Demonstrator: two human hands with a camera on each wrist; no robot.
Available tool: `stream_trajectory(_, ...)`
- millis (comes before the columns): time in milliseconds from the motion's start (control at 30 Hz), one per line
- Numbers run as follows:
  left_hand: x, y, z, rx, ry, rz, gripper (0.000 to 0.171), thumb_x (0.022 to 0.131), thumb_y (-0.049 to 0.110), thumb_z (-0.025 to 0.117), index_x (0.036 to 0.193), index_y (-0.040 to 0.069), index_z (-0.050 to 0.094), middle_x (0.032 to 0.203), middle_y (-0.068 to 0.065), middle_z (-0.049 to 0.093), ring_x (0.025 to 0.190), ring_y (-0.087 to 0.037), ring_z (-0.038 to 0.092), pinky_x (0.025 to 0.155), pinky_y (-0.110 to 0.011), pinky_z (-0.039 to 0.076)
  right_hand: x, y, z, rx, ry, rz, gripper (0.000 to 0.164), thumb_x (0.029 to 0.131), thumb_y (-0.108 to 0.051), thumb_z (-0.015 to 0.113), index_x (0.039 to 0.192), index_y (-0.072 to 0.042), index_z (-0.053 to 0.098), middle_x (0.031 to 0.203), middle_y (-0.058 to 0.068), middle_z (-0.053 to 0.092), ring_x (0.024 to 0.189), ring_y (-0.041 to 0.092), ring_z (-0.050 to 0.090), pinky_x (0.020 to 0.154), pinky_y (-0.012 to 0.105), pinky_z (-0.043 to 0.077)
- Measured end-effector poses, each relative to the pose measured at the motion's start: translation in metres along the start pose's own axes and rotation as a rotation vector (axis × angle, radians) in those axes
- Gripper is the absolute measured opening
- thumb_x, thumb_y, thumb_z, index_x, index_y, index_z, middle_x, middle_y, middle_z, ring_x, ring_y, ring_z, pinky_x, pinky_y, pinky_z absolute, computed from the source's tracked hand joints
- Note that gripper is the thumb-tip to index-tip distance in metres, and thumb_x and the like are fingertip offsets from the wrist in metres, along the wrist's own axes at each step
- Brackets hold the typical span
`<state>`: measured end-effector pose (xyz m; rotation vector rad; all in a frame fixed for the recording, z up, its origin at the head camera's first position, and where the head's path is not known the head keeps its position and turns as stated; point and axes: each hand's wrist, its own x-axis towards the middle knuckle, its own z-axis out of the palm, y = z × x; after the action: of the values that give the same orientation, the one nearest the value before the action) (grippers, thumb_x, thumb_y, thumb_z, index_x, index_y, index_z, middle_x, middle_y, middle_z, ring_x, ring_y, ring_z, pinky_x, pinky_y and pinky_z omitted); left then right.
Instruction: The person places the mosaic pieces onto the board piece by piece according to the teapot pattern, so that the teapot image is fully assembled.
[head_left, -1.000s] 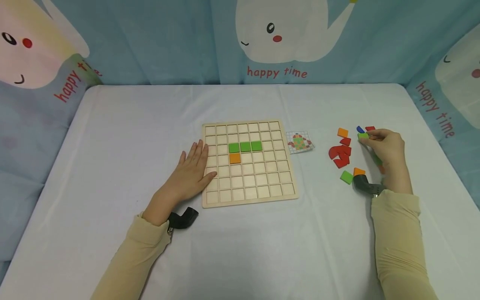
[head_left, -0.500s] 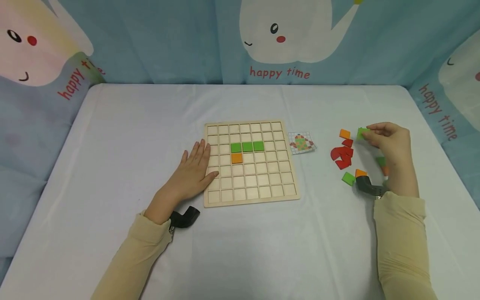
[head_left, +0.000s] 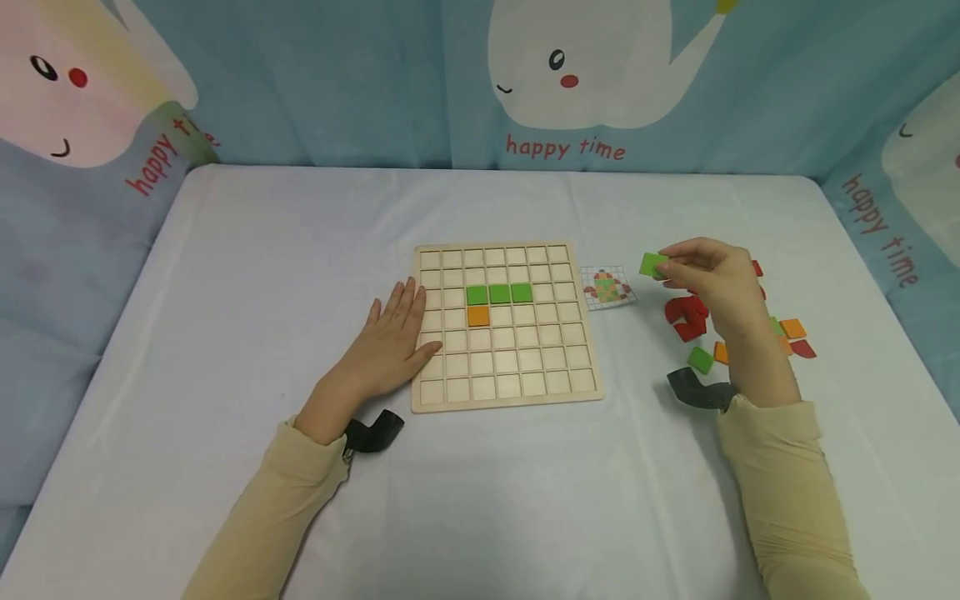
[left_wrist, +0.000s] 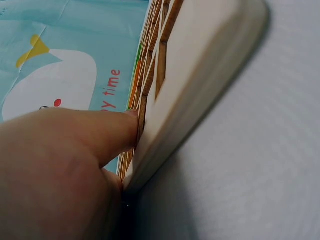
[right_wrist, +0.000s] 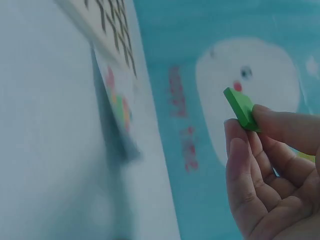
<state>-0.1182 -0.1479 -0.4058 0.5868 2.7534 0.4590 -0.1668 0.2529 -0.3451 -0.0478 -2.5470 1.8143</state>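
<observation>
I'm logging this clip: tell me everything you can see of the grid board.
The grid board is pale, wood-looking and roughly square, with thin dividers forming square cells and a plain border with rounded outer edges. It lies flat on the white table, left of the printed card. Three green tiles sit in one row, an orange tile below the leftmost. The left hand rests on its left side.
</observation>
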Motion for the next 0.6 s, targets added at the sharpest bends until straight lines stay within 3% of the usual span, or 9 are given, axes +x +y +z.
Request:
stream_trajectory(133,0.000,0.002,-0.001,-0.005,0.007,0.005,0.075,0.101,0.038,0.038,0.148,-0.005,-0.001,0.154,-0.021,-0.011,0.142,-0.031,-0.012,0.111,-0.052,-0.004,-0.005,-0.007,0.015,-0.079,-0.041,-0.013,0.014,0.088,-0.009,0.067,0.100,-0.002,0.068,0.080,-0.009,0.065,0.072,0.011,0.065,0.070,0.019,0.051)
stream_trajectory(367,0.000,0.002,-0.001,-0.005,0.012,0.000,0.075,0.100,0.037,0.040,0.148,-0.005,0.000,0.154,-0.021,-0.009,0.142,-0.032,-0.010,0.111,-0.053,-0.003,-0.007,-0.012,0.047,-0.039,-0.201,-0.027,0.020,0.087,-0.004,0.067,0.102,0.008,0.064,0.087,-0.003,0.068,0.075,0.014,0.066,0.070,0.022,0.053)
stream_trajectory(600,-0.001,0.003,-0.001,-0.011,0.012,-0.005,0.075,0.100,0.037,0.040,0.148,-0.006,0.001,0.154,-0.022,-0.009,0.142,-0.033,-0.010,0.111,-0.053,-0.003,-0.002,-0.018,0.086,-0.092,-0.323,0.008,0.023,0.086,-0.007,0.068,0.103,0.007,0.064,0.082,0.003,0.064,0.074,0.015,0.065,0.070,0.029,0.054)
